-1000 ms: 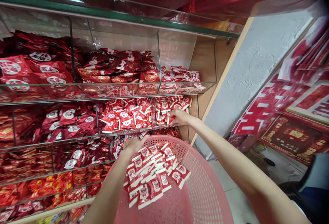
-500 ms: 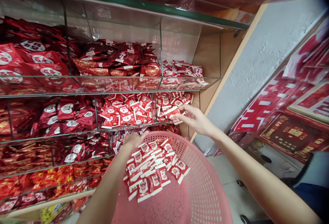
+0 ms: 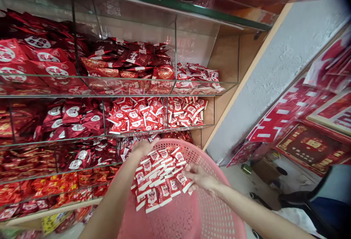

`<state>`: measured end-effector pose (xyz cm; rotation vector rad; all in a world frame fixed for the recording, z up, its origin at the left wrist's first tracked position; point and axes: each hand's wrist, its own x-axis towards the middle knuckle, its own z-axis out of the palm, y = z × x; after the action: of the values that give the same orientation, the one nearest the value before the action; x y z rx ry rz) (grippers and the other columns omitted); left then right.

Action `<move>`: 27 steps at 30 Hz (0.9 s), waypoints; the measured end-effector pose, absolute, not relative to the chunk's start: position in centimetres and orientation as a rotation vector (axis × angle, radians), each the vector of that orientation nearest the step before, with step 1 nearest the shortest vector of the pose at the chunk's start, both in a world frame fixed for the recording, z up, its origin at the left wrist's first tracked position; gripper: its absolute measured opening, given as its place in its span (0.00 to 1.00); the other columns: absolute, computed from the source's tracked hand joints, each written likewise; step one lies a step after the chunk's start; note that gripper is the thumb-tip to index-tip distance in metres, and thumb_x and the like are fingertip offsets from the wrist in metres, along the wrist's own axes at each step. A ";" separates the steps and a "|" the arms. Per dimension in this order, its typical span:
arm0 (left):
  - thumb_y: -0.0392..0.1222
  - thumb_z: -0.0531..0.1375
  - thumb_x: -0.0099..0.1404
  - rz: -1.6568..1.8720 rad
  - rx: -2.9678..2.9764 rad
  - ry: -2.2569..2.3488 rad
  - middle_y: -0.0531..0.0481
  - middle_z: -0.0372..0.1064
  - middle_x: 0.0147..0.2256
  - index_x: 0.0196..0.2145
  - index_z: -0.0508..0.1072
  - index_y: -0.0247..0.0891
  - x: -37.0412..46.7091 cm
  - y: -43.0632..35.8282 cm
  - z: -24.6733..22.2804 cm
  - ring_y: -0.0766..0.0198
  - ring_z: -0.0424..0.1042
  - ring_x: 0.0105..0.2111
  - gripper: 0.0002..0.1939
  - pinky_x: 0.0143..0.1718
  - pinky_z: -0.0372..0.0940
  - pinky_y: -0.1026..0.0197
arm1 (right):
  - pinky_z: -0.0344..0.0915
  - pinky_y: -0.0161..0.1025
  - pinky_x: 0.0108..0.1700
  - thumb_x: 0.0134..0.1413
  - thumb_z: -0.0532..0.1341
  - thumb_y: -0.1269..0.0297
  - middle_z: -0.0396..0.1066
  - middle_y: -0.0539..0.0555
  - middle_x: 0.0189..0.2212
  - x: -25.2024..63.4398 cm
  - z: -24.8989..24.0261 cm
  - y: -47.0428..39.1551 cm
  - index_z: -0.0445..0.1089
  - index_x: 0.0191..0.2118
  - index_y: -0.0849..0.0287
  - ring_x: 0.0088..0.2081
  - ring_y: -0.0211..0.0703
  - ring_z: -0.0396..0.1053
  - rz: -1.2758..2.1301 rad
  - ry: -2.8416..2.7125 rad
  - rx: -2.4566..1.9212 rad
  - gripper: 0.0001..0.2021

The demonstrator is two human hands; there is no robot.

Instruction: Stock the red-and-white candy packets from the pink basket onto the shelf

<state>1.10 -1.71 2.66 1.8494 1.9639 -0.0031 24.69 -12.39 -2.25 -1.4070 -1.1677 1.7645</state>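
Note:
A pink plastic basket [image 3: 219,209] with a perforated wall is in front of me. My left hand [image 3: 142,149] is closed over its far left rim, with the fingertips partly hidden. Inside the basket lies a cluster of small red-and-white wrapped packets [image 3: 153,175], set in overlapping rows. At the right edge of this cluster, my right hand [image 3: 201,178] is closed, its thumb and fingers pinching a wrapped packet [image 3: 181,178] just above or against the others; I cannot tell which.
Glass shelves [image 3: 109,95] with dividers hold heaps of red packets. Similar red-and-white packets [image 3: 189,111] fill the small compartment beyond the basket. A grey wall [image 3: 263,67], hanging red goods [image 3: 271,125] and a chair [image 3: 326,198] are at the right.
My right hand has come down from the shelf compartment into the basket, with a packet now at the cluster's right edge. My left hand stays at the rim.

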 end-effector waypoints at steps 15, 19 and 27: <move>0.70 0.35 0.57 -0.026 1.893 1.938 0.31 0.65 0.46 0.44 0.70 0.28 1.0 -0.9 1.9 0.41 0.64 0.47 0.45 0.48 0.58 0.45 | 0.58 0.30 0.23 0.29 0.65 0.71 0.62 0.42 0.17 23.9 -6.7 -11.5 0.56 0.25 0.59 0.20 0.30 0.60 1.649 -1.302 -1.378 0.16; 0.72 0.35 0.56 -0.020 1.871 1.942 0.31 0.65 0.45 0.43 0.70 0.29 0.8 -0.7 1.4 0.40 0.64 0.46 0.45 0.48 0.57 0.44 | 0.52 0.29 0.20 0.34 0.57 0.76 0.57 0.41 0.14 24.0 -7.8 -11.5 0.55 0.26 0.58 0.17 0.31 0.58 1.402 -1.537 -1.567 0.11; 0.71 0.37 0.56 -0.033 1.866 1.956 0.31 0.64 0.47 0.46 0.69 0.28 0.9 -0.9 1.6 0.40 0.63 0.47 0.44 0.49 0.57 0.45 | 0.44 0.30 0.22 0.39 0.56 0.74 0.56 0.45 0.19 24.2 -6.0 -12.0 0.57 0.24 0.60 0.21 0.31 0.54 0.716 -2.095 -1.803 0.06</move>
<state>0.91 -0.89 1.58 1.8660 1.9561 -0.0327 24.21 -11.99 -5.96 -1.8034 -2.0950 0.7163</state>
